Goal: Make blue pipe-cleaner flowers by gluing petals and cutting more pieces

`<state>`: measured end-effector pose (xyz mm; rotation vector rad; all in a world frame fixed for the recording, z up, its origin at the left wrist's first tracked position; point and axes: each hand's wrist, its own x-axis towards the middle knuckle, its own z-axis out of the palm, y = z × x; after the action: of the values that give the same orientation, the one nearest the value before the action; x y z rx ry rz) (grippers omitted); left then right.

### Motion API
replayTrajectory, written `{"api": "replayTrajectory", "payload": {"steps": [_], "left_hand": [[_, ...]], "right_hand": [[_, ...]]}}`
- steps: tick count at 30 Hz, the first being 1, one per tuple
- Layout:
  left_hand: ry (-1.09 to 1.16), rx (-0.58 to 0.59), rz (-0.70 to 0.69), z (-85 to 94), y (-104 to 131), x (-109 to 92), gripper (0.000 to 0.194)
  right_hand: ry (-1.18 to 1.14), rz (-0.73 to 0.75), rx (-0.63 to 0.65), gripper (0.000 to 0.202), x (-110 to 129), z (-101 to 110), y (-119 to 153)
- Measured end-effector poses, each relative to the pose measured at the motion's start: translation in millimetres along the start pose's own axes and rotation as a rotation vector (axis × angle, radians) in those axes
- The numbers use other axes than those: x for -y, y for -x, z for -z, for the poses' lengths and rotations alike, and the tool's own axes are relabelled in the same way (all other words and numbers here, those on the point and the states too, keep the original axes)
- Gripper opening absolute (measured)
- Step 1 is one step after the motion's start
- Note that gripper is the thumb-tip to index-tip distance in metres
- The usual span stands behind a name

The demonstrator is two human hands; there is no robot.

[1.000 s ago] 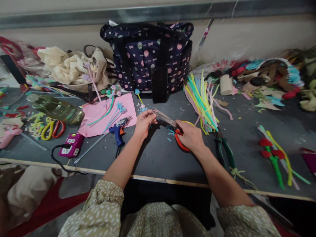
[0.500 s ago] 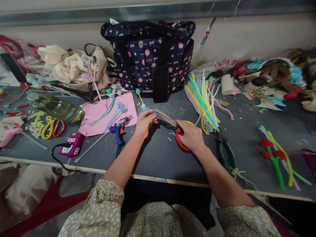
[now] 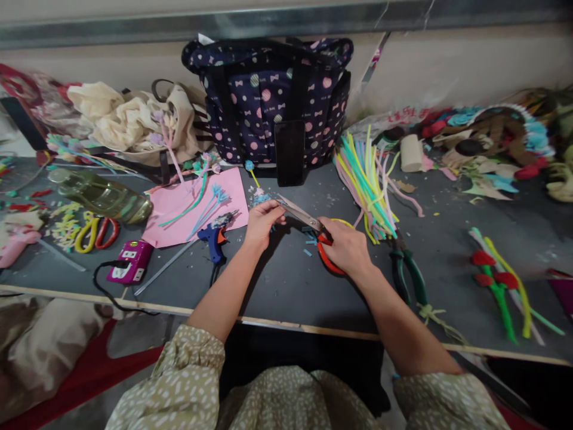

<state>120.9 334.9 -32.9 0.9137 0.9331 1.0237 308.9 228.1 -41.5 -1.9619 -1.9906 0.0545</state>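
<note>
At table centre, both hands (image 3: pixel 264 224) still grip scissors (image 3: pixel 308 224).

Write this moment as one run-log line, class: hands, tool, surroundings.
right hand: grips scissors | left hand: pinches small blue piece at blade tips | nearby: glue gun, pliers, pipe cleaners | table: blue scraps

Single head-worn view, aimed forward and down across the table (image 3: pixel 277 286) toward the polka-dot bag (image 3: pixel 268 95) at the far wall. Close range: near table edge and patterned sleeves at bottom, bag at top centre. No second view.
</note>
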Motion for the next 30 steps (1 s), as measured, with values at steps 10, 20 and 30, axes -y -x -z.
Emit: {"api": "replayTrajectory", "payload": {"steps": [10, 20, 30], "left_hand": [[-0.021, 0.011, -0.015, -0.5, -1.1, 1.5, 0.018], [-0.034, 0.001, -0.045, -0.1, -2.7, 3.6, 0.014], [-0.063, -0.007, -0.044, -1.8, -1.2, 1.0, 0.016]], "right_hand": [[0.032, 0.012, 0.004, 0.037, 2.2, 0.2, 0.6], [0.038, 0.003, 0.002, 0.036, 1.6, 0.2, 1.4], [0.045, 0.0, 0.014, 0.037, 2.0, 1.1, 1.0]]}}
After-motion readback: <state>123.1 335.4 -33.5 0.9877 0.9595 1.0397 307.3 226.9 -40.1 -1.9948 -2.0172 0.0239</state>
